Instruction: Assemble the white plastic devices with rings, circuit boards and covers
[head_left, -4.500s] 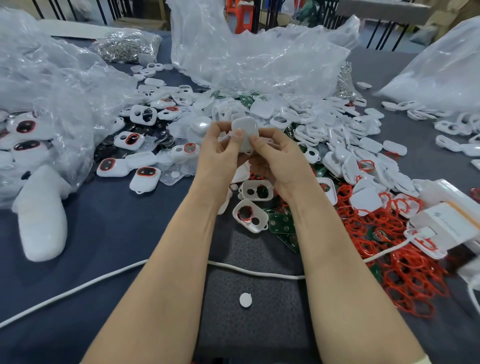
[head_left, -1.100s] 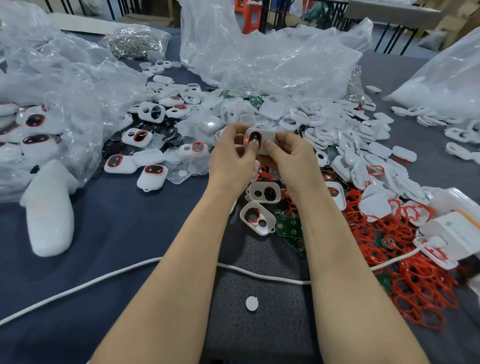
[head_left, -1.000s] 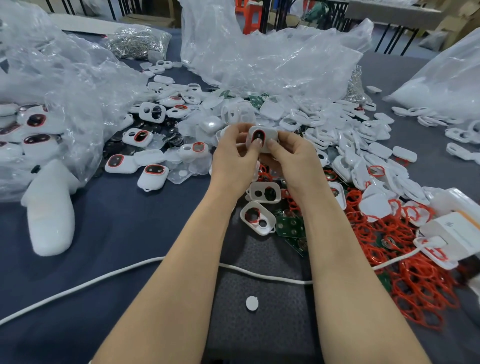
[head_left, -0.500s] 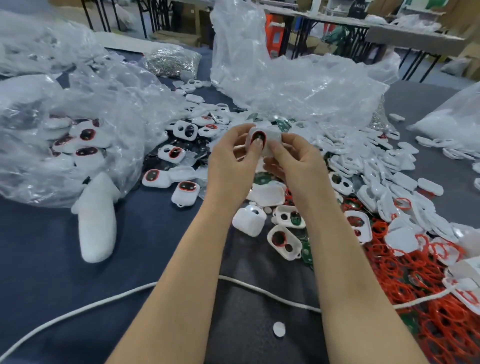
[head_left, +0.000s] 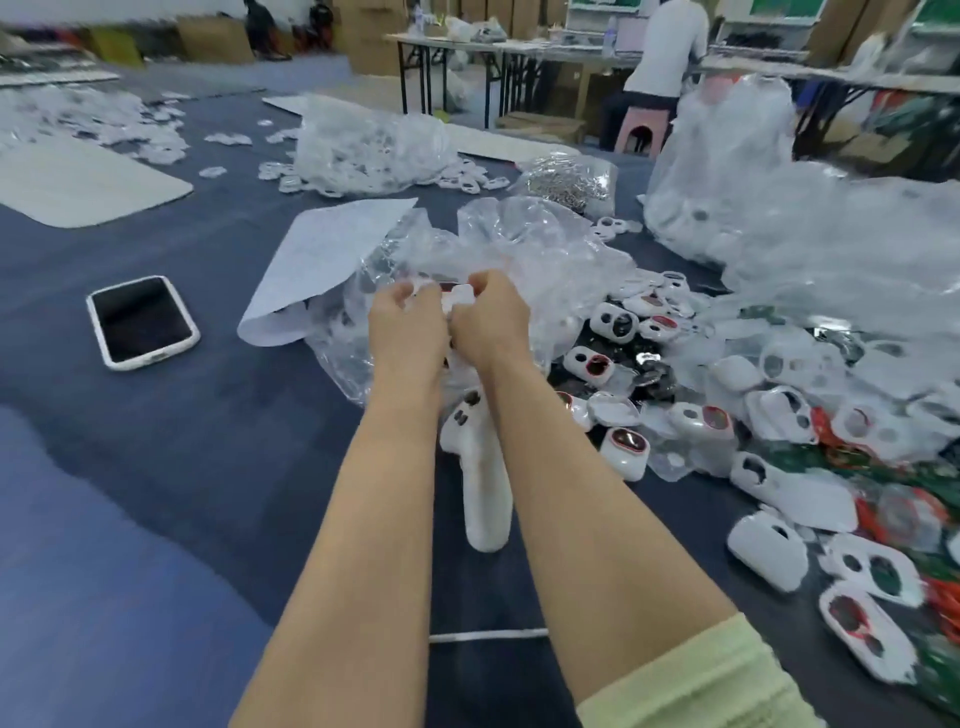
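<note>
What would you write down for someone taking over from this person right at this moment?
Left hand and right hand both pinch one white device above the clear bag.
Other ringed devices lie on the table right of the arms; bare shells, red rings and green boards are piled far right.
Done: the held unit seems closed up.
Left: set it down, then build the many loose shells.

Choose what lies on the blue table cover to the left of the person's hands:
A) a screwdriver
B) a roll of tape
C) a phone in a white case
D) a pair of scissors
C: a phone in a white case lies screen-up on the table cover, well left of the left hand and right hand, which both grip the white device.
</note>
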